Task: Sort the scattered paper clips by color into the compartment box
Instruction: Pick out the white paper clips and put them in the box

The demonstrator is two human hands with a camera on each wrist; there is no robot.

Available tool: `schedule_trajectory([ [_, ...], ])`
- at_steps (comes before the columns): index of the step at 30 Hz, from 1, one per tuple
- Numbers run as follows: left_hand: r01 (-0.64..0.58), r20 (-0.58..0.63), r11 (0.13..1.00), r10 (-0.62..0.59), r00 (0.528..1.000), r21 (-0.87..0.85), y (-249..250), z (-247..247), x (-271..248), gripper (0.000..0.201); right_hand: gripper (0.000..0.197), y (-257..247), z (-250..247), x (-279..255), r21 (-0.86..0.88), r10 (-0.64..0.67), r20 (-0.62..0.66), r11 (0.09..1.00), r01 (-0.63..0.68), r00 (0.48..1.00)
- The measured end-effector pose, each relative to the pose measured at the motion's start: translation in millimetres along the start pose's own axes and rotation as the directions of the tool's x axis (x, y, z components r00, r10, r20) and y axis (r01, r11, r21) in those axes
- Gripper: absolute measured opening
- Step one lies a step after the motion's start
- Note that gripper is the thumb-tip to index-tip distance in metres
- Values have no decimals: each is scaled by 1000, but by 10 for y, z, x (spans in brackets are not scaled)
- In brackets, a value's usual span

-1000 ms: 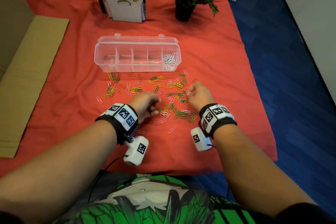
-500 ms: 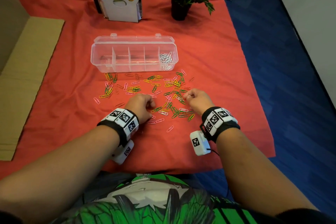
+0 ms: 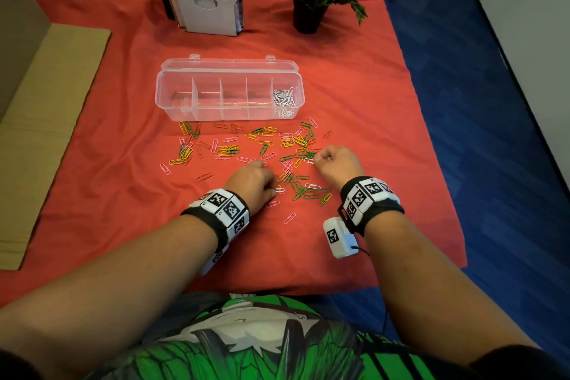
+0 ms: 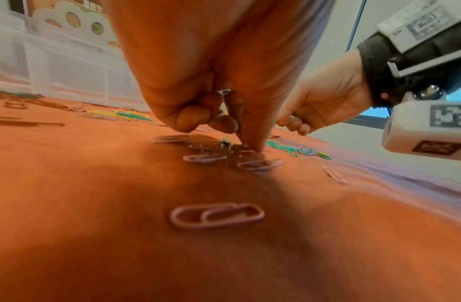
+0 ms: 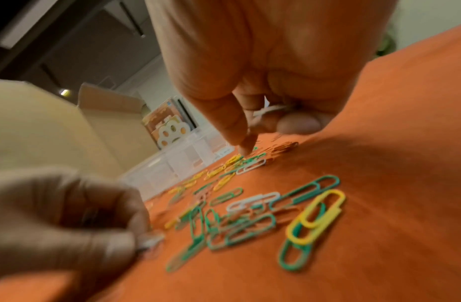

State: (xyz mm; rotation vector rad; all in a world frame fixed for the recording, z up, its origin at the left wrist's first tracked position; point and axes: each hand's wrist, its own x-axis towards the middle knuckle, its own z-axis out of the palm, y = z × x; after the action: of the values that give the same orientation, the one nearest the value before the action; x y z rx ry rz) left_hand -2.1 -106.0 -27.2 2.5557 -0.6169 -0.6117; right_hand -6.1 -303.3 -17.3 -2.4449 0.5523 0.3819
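Both hands have shifted toward the compartment box (image 3: 228,95) since the earlier frames, the left hand (image 3: 251,183) rolling its wrist camera under the forearm. Nearest the viewer of the box lies the red cloth (image 3: 123,194), carrying the scattered paper clips (image 3: 265,151) in pink, yellow, green and white. Only the box's rightmost compartment holds clips, the white clips (image 3: 283,99); the other compartments look empty. Below the box's right end, the right hand (image 3: 336,163) is curled, holding white clips (image 5: 269,109) against its palm while thumb and forefinger reach to the cloth. Below the box's middle, the left hand has its fingers curled round a clip (image 4: 224,92) and a fingertip (image 4: 255,143) pressed among pink ones. Judged from this, white is being gathered first; the coloured clips remain unsorted.
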Motion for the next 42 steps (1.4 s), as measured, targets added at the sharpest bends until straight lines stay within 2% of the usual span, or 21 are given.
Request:
schedule_trajectory([
  [4,40,-57,994,-46,997,-105,-38,-45,-15,14,14,-20,108,-15,-153,-140,-50,980,131,989],
  [7,162,-66,918,-198,978,-363,-70,-104,-8,3,19,-57,192,1,-263,-223,-46,943,204,974],
  [11,274,78,661,-310,947,-698,-130,-158,22,20,22,-106,216,27,-381,-281,-22,890,252,959],
  [14,358,216,411,-352,911,-838,-83,-228,-2,32,23,-79,168,61,-330,-241,-16,917,222,970],
  [16,397,294,285,-343,892,-872,-56,-276,-31,33,21,-43,153,56,-284,-231,-38,935,212,972],
  [20,446,405,87,-295,865,-891,-62,-295,-80,26,23,14,198,-56,-334,-274,-41,910,245,961],
  [23,490,474,-8,-260,841,-872,-44,-283,-72,26,21,-8,266,-133,-418,-306,-40,870,262,951],
  [25,514,491,24,-261,831,-857,-9,-255,-68,28,22,-30,276,-136,-461,-307,-27,848,260,951],
  [27,501,462,96,-272,844,-860,22,-212,-74,21,20,-29,233,-106,-373,-270,-13,895,246,963],
  [30,468,420,167,-257,870,-868,8,-150,-88,21,12,11,123,-48,-47,-103,-37,994,101,994],
  [32,465,413,190,-258,873,-865,-4,-140,-95,25,14,19,63,-49,187,18,23,982,-22,1000],
  [33,465,411,195,-261,873,-863,-5,-139,-96,26,17,20,41,-62,335,70,75,938,-91,995],
  [34,466,411,199,-263,873,-862,-3,-138,-101,26,21,20,24,-89,508,118,140,844,-174,983],
  [35,466,409,210,-264,874,-860,-3,-135,-107,25,23,15,2,-122,671,158,209,694,-259,965],
  [36,460,399,230,-266,877,-858,-3,-129,-113,24,22,18,-15,-151,766,183,260,558,-318,948],
  [37,450,384,258,-268,884,-855,-4,-119,-121,24,21,29,-27,-181,796,185,288,500,-342,940],
  [38,437,365,292,-269,891,-851,-4,-109,-121,25,21,45,-23,-195,768,180,279,548,-332,943],
  [39,424,347,329,-268,899,-844,0,-103,-120,25,22,59,-11,-199,674,158,239,684,-281,958],
  [40,414,332,370,-265,905,-832,14,-97,-114,25,24,75,9,-199,489,118,188,850,-197,975],
  [41,406,320,419,-262,910,-812,30,-95,-105,26,25,76,26,-215,255,65,145,962,-101,987],
  [42,400,308,470,-264,914,-787,48,-90,-92,28,27,75,58,-234,70,10,114,997,-18,993],
])
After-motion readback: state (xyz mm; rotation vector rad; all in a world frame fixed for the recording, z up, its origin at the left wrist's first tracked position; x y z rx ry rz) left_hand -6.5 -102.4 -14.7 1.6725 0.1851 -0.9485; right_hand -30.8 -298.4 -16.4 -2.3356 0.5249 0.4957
